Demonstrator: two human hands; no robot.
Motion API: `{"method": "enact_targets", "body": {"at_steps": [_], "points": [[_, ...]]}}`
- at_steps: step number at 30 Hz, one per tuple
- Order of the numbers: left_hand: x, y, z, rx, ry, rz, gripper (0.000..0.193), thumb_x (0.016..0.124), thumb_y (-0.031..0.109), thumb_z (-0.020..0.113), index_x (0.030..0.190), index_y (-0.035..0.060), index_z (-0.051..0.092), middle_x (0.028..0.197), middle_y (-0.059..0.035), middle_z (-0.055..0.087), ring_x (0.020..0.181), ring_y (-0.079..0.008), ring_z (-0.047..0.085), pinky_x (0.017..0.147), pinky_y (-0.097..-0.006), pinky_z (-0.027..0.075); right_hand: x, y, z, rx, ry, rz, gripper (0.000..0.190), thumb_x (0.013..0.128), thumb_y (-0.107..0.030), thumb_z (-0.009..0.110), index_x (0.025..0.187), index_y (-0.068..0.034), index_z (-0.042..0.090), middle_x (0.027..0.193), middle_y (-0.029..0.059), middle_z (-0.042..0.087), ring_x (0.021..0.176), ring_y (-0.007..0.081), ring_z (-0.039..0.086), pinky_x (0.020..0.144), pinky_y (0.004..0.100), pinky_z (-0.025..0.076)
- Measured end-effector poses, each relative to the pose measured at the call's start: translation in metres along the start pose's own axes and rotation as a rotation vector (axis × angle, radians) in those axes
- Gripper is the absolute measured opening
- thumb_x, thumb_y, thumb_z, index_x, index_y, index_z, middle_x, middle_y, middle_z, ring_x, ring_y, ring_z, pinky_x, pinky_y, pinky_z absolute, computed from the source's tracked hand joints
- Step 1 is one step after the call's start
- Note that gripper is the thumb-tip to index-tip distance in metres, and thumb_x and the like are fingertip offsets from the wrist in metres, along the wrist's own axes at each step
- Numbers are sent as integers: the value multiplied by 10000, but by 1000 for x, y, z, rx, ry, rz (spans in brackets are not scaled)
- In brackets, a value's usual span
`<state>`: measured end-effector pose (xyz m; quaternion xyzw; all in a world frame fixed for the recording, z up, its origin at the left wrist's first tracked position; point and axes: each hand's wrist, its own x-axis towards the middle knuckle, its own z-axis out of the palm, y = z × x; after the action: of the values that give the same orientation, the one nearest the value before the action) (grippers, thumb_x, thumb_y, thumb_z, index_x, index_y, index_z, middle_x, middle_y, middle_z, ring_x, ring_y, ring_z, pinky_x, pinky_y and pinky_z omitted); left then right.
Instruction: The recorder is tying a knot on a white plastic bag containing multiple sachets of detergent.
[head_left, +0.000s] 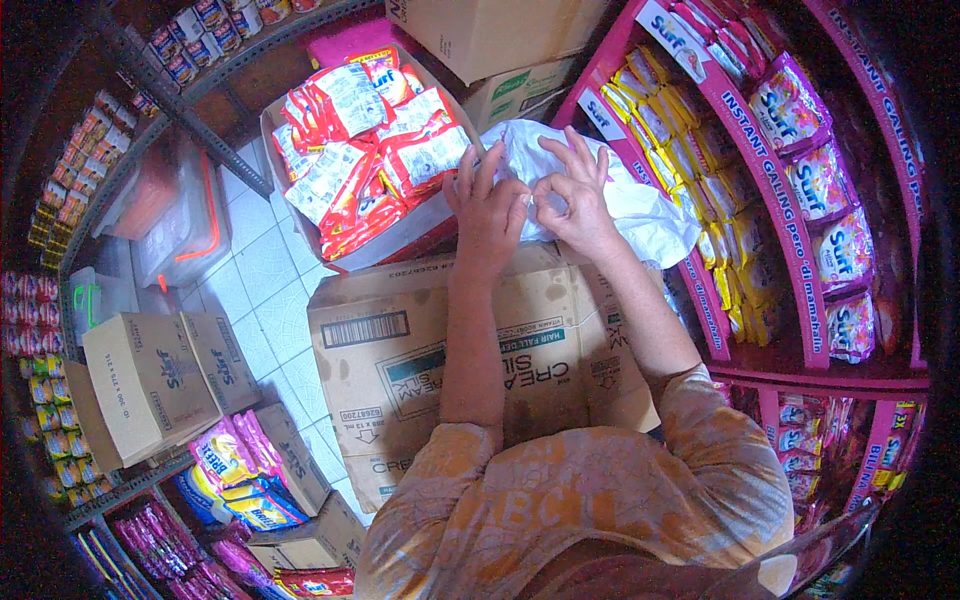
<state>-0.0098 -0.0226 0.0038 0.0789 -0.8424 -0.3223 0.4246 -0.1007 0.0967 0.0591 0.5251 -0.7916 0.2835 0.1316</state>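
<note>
Both of my hands are raised close together above a flattened-looking Cream Silk cardboard box (390, 337). My left hand (484, 202) has its thumb and index finger brought together, near the fingertips of my right hand (574, 199). The right thumb and index finger pinch in a ring, with a tiny pale bit between the two hands, too small to name. Behind the right hand lies a crumpled white plastic bag (645, 217). To the left of my hands stands an open carton (375, 259) filled with red and white detergent sachet packs (424, 142).
On the right, pink shelves (750, 172) hold Surf packs (814, 180). Large cardboard boxes (510, 37) stand at the far side. Left of the tiled floor (277, 285) are clear plastic bins (180, 217), metal shelving (202, 139) and Surf cartons (161, 386).
</note>
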Motion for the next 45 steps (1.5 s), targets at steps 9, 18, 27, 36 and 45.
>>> {"method": "enact_targets", "body": {"at_steps": [9, 18, 27, 36, 45], "points": [[-1, 0, 2, -11, -13, -21, 134, 832, 226, 536, 863, 112, 599, 1385, -79, 383, 1330, -324, 225, 1041, -570, 90, 0, -3, 1, 10, -26, 24, 72, 646, -95, 601, 702, -87, 557, 1292, 107, 469, 1341, 351, 247, 1050, 615, 31], [1, -2, 2, -138, 99, -46, 146, 792, 246, 589, 845, 111, 604, 1376, -97, 398, 1300, -362, 256, 1045, -532, 134, -1, -4, 1, -64, 107, -41, 93, 635, -89, 591, 721, -88, 556, 1268, 114, 476, 1310, 354, 297, 1047, 612, 56], [-3, -5, 6, -202, 54, -136, 97, 678, 224, 646, 730, 144, 630, 1351, -79, 439, 1301, -370, 266, 1048, -516, 153, -4, -7, 4, -165, 116, -120, 103, 657, -103, 619, 751, -102, 577, 1264, 112, 475, 1292, 350, 323, 1042, 609, 77], [-5, -11, 11, -243, 66, -194, 104, 676, 235, 661, 743, 159, 639, 1354, -67, 444, 1307, -358, 269, 1042, -515, 142, -6, -2, 8, -47, 135, -93, 105, 640, -128, 631, 732, -103, 587, 1265, 112, 472, 1278, 355, 334, 1027, 615, 95], [-5, -11, 11, -239, 38, -182, 82, 668, 209, 674, 731, 173, 636, 1357, -57, 445, 1325, -347, 250, 1037, -543, 122, -8, -1, 10, -21, 108, -70, 112, 650, -129, 629, 752, -107, 590, 1290, 118, 460, 1286, 355, 334, 1027, 612, 99]]}}
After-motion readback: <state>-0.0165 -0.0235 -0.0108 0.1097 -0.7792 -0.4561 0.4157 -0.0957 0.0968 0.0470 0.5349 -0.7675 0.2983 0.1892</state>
